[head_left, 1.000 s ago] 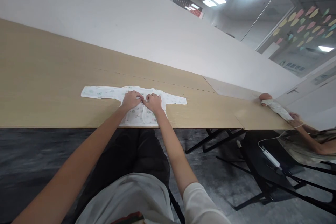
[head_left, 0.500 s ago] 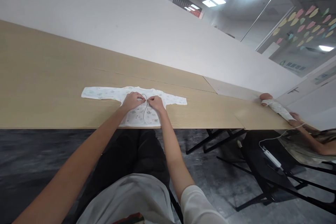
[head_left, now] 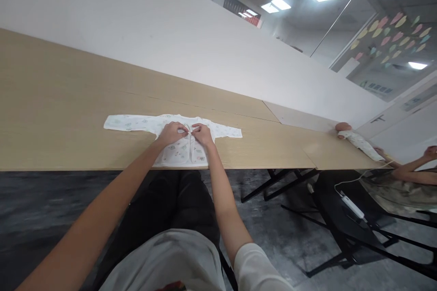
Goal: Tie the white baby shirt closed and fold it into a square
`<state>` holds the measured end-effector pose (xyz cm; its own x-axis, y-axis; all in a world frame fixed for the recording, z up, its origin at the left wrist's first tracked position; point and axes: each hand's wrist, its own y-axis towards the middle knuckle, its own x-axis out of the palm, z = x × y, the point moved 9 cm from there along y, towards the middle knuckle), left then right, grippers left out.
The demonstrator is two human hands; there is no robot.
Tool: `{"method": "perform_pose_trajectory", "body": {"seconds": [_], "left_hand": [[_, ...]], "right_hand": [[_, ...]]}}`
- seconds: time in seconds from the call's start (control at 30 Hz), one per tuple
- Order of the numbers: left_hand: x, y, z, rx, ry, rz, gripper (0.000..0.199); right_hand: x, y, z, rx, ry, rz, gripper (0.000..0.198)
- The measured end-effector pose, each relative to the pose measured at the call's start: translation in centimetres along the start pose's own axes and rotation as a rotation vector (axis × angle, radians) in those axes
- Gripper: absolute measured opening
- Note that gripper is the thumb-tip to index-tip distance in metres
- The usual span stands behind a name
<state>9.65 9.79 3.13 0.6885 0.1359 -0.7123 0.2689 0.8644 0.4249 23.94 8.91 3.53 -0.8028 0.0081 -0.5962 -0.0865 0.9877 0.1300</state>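
Note:
A white baby shirt with small printed figures lies face up near the table's front edge, its two sleeves spread out sideways. My left hand pinches the shirt at the middle of its front, below the neckline. Close beside it, my right hand also has its fingertips pinched there, nearly meeting those of the left. Whether a tie, a snap or only the fabric edge is between the fingertips is too small to tell. Below the hands the front edge runs down as a raised fold.
The long wooden table runs along a white wall. At its far right end lies a doll in white clothing, beside another person's arm. A black chair holding a white power strip stands right of me.
My fingertips have shifted slightly at the shirt's front, and its curved edge now stands straighter. The other person's one hand has lifted away from the doll.

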Motion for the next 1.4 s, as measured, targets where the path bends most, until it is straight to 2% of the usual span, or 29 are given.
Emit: {"method": "perform_pose_trajectory", "body": {"seconds": [0.3, 0.53, 0.7, 0.87, 1.07, 1.2, 1.4], "left_hand": [[0.0, 0.1, 0.0, 0.015, -0.029, 0.009, 0.024], [-0.2, 0.0, 0.1, 0.037, -0.047, 0.033, 0.027], [-0.5, 0.0, 0.3, 0.024, -0.065, 0.037, 0.031], [-0.4, -0.1, 0.5, 0.003, -0.132, -0.013, 0.033], [-0.3, -0.3, 0.1, -0.095, -0.182, -0.039, 0.039], [-0.4, -0.4, 0.0, -0.102, -0.15, -0.027, 0.035], [-0.4, 0.0, 0.1, -0.047, 0.02, 0.011, 0.031]], "right_hand": [[0.5, -0.1, -0.2, -0.013, 0.073, -0.033, 0.037], [1.1, 0.2, -0.3, -0.082, 0.113, -0.077, 0.039], [1.5, 0.2, -0.7, -0.114, 0.097, -0.093, 0.034], [1.5, 0.3, -0.6, -0.121, 0.087, -0.052, 0.035], [1.6, 1.0, 0.3, -0.107, 0.152, 0.021, 0.029], [1.9, 1.4, 0.7, -0.077, 0.198, 0.037, 0.026], [2.3, 1.7, 1.2, -0.001, 0.287, 0.002, 0.025]]}}
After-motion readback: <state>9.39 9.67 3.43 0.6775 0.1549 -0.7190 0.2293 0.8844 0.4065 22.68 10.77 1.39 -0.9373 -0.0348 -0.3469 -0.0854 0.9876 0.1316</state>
